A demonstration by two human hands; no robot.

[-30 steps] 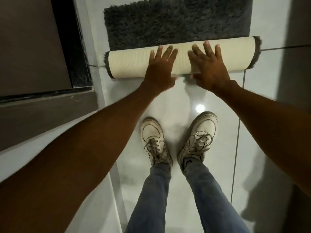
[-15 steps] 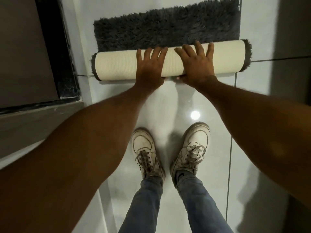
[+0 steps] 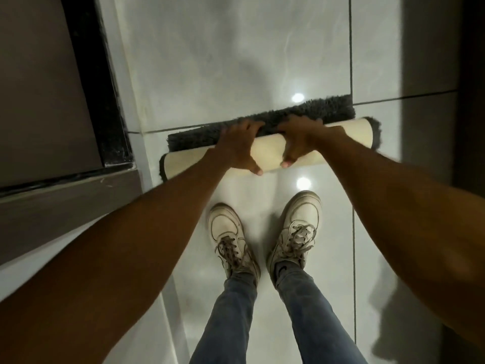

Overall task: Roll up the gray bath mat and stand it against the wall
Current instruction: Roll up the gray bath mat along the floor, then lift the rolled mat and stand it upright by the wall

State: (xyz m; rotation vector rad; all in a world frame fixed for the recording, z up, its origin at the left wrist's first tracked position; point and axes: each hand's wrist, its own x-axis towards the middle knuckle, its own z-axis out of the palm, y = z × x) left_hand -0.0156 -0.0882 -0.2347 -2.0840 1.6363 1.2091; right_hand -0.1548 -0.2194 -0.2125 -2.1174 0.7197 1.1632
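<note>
The gray bath mat (image 3: 191, 161) lies on the white tiled floor as a nearly full roll, its cream backing facing out and a narrow strip of shaggy gray pile (image 3: 309, 111) still flat along its far side. My left hand (image 3: 238, 149) is wrapped over the roll left of its middle, fingers curled onto the pile, thumb at the near side. My right hand (image 3: 299, 140) grips the roll just right of the middle in the same way. The roll runs left to right, slightly slanted, in front of my feet.
My two white sneakers (image 3: 228, 232) stand just behind the roll. A dark door frame (image 3: 105, 101) and a gray step (image 3: 65, 200) border the floor on the left. A dark wall edge (image 3: 469, 101) runs down the right. Glossy tiles (image 3: 223, 61) stretch beyond the mat.
The roll has advanced over most of the flat pile, leaving only a thin strip. Both hands went from flat palms on top to curled grips around the roll.
</note>
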